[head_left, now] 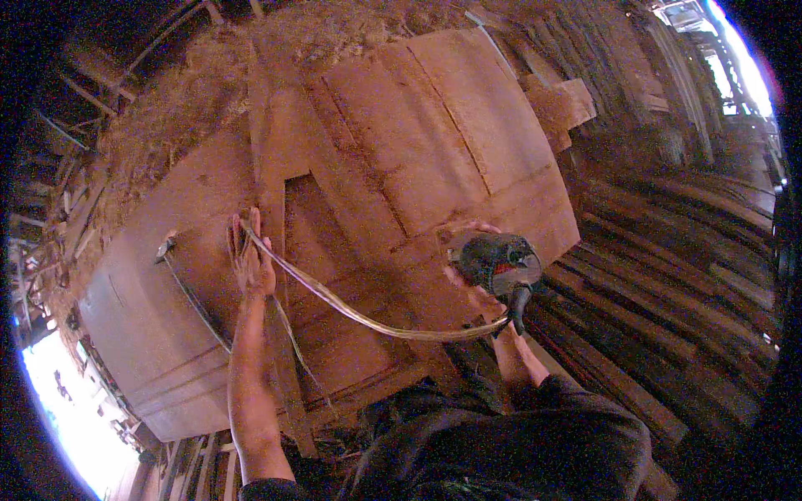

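Observation:
My right hand [459, 280] is wrapped round a dark, rounded power tool [494, 257] that looks like a sander, with a grey part and a small red patch. Most of that hand is hidden behind the tool, which is at the right end of a wooden panel [518, 159]. A pale, shiny cord [359, 317] sags from the tool's near end across to my left hand [251, 259]. There the cord passes between thumb and fingers. Those fingers are long and nearly straight, over the panel's left part. A thinner stretch of cord hangs below the wrist.
An upright plank [266, 150] and a notched dark recess [309, 217] lie between my hands. Left of them, a thin dark line [196, 301] runs from a small object [165, 248] on the panel. Sawdust [200, 100] covers the far side. Long boards [668, 275] are stacked at right.

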A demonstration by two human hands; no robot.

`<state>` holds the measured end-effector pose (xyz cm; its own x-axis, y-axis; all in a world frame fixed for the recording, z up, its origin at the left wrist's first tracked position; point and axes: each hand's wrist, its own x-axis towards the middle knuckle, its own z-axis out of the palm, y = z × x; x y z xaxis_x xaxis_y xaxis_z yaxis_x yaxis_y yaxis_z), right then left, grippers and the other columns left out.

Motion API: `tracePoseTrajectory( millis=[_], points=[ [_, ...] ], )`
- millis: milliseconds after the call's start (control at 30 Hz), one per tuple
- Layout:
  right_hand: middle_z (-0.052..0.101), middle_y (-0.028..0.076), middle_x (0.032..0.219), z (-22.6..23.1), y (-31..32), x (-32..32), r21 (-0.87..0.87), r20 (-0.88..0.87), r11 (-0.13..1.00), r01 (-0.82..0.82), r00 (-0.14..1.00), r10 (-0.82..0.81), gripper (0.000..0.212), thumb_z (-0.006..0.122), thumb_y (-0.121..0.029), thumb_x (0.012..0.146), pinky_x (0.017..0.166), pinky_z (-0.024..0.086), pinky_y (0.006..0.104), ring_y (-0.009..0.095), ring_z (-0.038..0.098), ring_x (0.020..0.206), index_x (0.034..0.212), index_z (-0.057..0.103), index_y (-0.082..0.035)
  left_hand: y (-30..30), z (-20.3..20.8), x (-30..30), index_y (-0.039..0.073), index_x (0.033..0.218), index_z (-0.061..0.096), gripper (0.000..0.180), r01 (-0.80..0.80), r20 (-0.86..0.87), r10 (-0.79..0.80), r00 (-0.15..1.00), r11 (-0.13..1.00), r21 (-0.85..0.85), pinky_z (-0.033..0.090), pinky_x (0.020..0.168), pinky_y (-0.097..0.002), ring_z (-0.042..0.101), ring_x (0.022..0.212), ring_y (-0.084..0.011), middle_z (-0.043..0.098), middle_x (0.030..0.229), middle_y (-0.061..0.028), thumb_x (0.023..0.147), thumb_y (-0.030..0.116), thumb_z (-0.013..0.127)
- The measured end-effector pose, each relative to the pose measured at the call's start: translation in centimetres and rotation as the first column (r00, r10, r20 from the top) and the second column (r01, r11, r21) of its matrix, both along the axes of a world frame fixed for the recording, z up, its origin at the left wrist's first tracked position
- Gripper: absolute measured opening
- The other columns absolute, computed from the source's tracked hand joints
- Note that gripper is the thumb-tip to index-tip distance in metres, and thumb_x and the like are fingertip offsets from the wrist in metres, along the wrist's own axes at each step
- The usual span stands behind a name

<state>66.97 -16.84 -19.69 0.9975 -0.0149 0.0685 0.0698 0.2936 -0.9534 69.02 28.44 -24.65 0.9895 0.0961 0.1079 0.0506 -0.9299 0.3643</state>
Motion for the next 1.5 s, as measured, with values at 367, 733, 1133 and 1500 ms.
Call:
tracePoseTrajectory(
  millis=[367,733,1133,1500],
  points=[
    [0.056,0.011,0.14,-4.5,-0.6,-0.7,-0.163,-0.109,0.984,-0.069,0.993,0.052,0.076,0.086,-0.009,0.073,0.118,0.04,0.0438,0.027,0.054,0.132,0.14,0.05,-0.005,0.3,-3.8,-0.7,0.01,0.159,0.038,0.062,-0.057,-0.103,0.058,0.993,0.998,0.007,0.013,0.128,-0.049,0.025,0.154,-0.0382,0.038,0.164,-0.0103,0.109,0.045,0.029],
    [0.057,0.012,0.14,-7.8,-0.5,2.0,-0.265,-0.121,0.949,-0.171,0.982,0.144,0.074,0.083,-0.011,0.076,0.118,0.04,0.0441,0.027,0.054,0.132,0.141,0.05,-0.004,-2.0,-5.1,-1.0,0.021,0.157,0.044,0.051,-0.011,0.204,0.018,0.979,0.999,-0.031,0.019,0.127,-0.0488,0.033,0.151,-0.0341,0.046,0.159,-0.0054,0.107,0.032,0.043],
    [0.057,0.013,0.14,-6.2,-2.6,3.2,-0.303,-0.137,0.923,-0.236,0.97,0.203,0.071,0.08,-0.012,0.079,0.118,0.04,0.0444,0.027,0.054,0.132,0.142,0.05,-0.003,-5.2,-5.0,-1.9,0.015,0.154,0.047,0.05,-0.114,0.212,0.095,0.973,0.991,0.076,0.03,0.122,-0.0495,0.04,0.146,-0.0376,0.045,0.158,-0.0168,0.108,0.032,0.044],
    [0.058,0.014,0.14,-4.0,-3.2,4.8,-0.304,-0.128,0.93,-0.205,0.976,0.174,0.068,0.078,-0.013,0.082,0.119,0.039,0.0446,0.028,0.054,0.132,0.143,0.049,-0.002,-7.6,0.7,-1.9,0.011,0.158,0.038,0.052,-0.09,0.035,0.091,0.995,0.996,-0.022,0.01,0.13,-0.0467,0.019,0.157,-0.0303,0.039,0.163,-0.0064,0.11,0.032,0.034]
  ],
)
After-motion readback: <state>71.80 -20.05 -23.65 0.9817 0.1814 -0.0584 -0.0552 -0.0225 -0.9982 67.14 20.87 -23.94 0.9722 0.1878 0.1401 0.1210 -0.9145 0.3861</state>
